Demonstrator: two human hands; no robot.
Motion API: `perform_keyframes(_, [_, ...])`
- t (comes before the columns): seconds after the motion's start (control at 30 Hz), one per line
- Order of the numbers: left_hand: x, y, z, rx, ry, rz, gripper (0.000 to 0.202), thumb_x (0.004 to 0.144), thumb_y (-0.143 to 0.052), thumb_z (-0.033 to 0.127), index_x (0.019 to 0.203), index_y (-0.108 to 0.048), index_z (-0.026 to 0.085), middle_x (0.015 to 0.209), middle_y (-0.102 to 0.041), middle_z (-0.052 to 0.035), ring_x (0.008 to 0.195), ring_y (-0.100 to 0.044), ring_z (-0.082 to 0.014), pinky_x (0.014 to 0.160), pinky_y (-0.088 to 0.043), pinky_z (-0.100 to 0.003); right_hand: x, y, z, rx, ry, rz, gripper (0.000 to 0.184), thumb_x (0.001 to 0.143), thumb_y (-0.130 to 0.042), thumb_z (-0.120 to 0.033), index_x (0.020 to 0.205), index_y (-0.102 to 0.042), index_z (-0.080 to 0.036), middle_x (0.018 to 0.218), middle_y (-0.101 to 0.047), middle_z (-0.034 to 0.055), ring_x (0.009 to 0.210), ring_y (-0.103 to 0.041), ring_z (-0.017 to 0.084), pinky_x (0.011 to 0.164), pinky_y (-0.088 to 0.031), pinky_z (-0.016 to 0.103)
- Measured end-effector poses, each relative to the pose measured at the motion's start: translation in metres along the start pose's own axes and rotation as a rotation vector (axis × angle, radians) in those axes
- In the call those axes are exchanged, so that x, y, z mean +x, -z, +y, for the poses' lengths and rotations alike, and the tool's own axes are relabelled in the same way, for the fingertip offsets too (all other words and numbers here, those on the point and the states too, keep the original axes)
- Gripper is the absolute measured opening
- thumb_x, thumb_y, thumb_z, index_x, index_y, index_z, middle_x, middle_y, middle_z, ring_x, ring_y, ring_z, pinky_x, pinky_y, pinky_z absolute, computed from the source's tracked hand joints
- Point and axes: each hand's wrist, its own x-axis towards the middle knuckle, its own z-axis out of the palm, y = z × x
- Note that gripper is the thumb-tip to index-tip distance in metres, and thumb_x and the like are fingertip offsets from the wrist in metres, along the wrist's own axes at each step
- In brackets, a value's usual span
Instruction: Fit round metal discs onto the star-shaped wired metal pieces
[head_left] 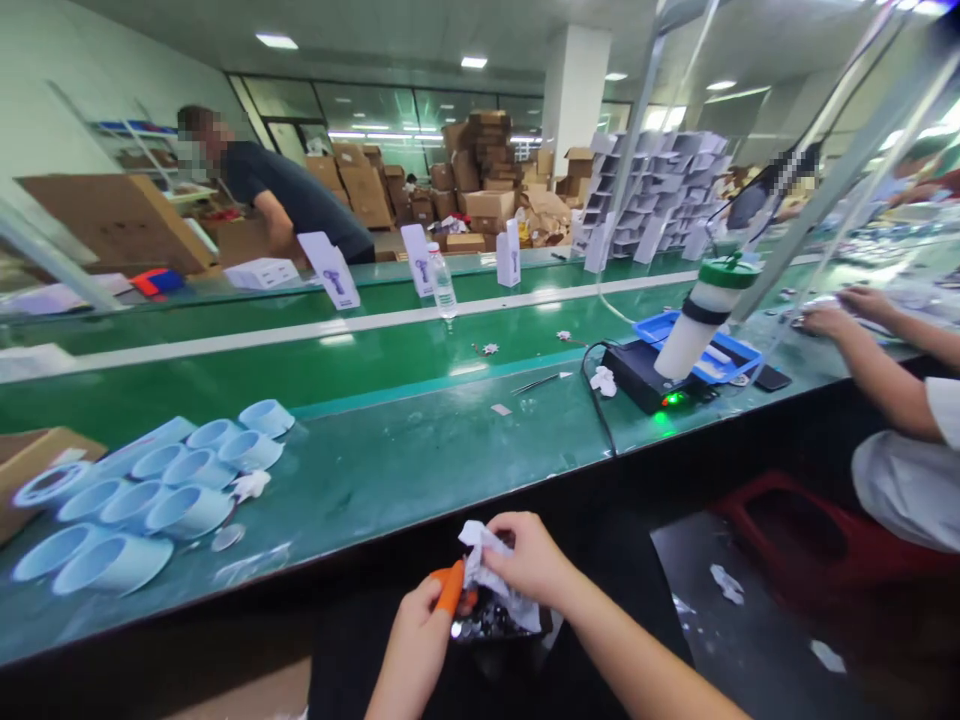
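Note:
Low in front of me, below the bench edge, my left hand (420, 632) grips a smooth orange piece (450, 588) whose kind I cannot make out. My right hand (534, 558) pinches a crumpled white tissue (474, 550) right beside the orange piece. The tissue seems to touch it, though my fingers partly cover the contact. Under both hands is a dark container (491, 622) with small shiny bits in it, partly hidden by the tissue.
Several light blue cups (191, 510) stand at the left of the green bench (390, 440). Tweezers (541, 382), a black box (637, 375) with a green light, and a white bottle (701, 325) are ahead right. A co-worker's hands (832, 315) work at the far right.

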Motion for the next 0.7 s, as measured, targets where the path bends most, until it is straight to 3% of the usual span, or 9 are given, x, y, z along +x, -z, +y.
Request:
perform_keyframes(0.17, [-0.003,0.003,-0.008,-0.141,0.084,0.09,0.035,0.073,-0.068,0.048,0.073,-0.077,0.015,0.077,-0.076,-0.0099,0.074,-0.068,-0.0258,0.073,-0.051,-0.034,0.013,0.016,0.016,0.303,-0.073,0.028,0.019,0.07,-0.077,-0.03,0.08,-0.073,-0.015,0.078,-0.076,0.0073,0.072,-0.071,0.022,0.066,-0.053,0.029])
perform_keyframes(0.27, [-0.006,0.011,-0.017,-0.2,0.103,0.158,0.032,0.072,-0.07,0.045,0.078,-0.079,0.014,0.081,-0.077,-0.0101,0.076,-0.069,-0.0247,0.075,-0.052,-0.033,0.019,0.022,0.025,0.323,-0.066,0.004,0.028,0.072,-0.08,-0.039,0.085,-0.073,-0.015,0.083,-0.077,0.0091,0.075,-0.073,0.024,0.069,-0.055,0.031])
perform_keyframes(0.33, [-0.008,0.018,-0.022,-0.224,0.104,0.176,0.03,0.071,-0.071,0.04,0.082,-0.08,0.014,0.084,-0.077,-0.0099,0.079,-0.07,-0.0243,0.076,-0.053,-0.032,0.021,0.021,0.03,0.189,-0.031,-0.019,0.027,0.079,-0.075,-0.041,0.089,-0.075,-0.016,0.088,-0.078,0.0097,0.08,-0.074,0.025,0.072,-0.055,0.032])
perform_keyframes(0.53, [-0.019,0.04,-0.028,-0.247,0.106,0.233,0.033,0.071,-0.073,0.04,0.087,-0.08,0.013,0.086,-0.078,-0.01,0.079,-0.071,-0.0235,0.078,-0.056,-0.033,0.022,0.003,0.039,-0.521,0.179,-0.136,0.019,0.093,-0.064,-0.03,0.094,-0.082,-0.025,0.105,-0.078,0.0079,0.099,-0.072,0.024,0.09,-0.052,0.033])
perform_keyframes(0.6, [-0.022,0.046,-0.026,-0.242,0.112,0.258,0.033,0.071,-0.075,0.042,0.086,-0.08,0.013,0.084,-0.077,-0.0099,0.079,-0.071,-0.0237,0.078,-0.056,-0.034,0.022,0.001,0.039,-0.562,0.184,-0.159,0.022,0.095,-0.061,-0.03,0.098,-0.082,-0.026,0.106,-0.077,0.008,0.098,-0.072,0.024,0.089,-0.052,0.033])
perform_keyframes(0.7, [-0.026,0.052,-0.019,-0.249,0.108,0.271,0.031,0.072,-0.076,0.042,0.083,-0.079,0.012,0.081,-0.077,-0.0097,0.08,-0.071,-0.0243,0.078,-0.057,-0.034,0.022,0.004,0.037,-0.436,0.218,-0.185,0.024,0.097,-0.059,-0.033,0.102,-0.082,-0.025,0.11,-0.077,0.0086,0.103,-0.071,0.024,0.094,-0.052,0.035])
